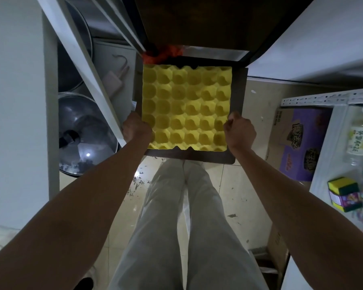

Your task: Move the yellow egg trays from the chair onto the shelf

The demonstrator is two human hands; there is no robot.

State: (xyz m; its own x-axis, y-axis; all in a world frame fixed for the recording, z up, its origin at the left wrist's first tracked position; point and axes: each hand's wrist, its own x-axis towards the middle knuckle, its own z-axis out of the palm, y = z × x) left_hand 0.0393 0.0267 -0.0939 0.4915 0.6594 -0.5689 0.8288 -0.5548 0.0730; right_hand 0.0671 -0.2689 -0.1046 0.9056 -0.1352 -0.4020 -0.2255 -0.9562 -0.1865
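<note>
The yellow egg trays (187, 107) sit as a stack on the dark brown chair seat (238, 114), straight ahead of me, cups facing up. My left hand (135, 128) grips the stack's near left edge with its fingers curled under. On the near right edge my right hand (239, 130) is closed the same way. How many trays are in the stack is hidden from above. A white shelf (323, 181) with a perforated metal rail stands to the right.
Steel pots and a glass lid (86, 135) fill a rack at the left behind a white bar (88, 76). A purple carton (302, 143) sits on the floor at right. Sponges (344, 193) and packets lie on the right shelf. Something orange (166, 53) lies behind the trays.
</note>
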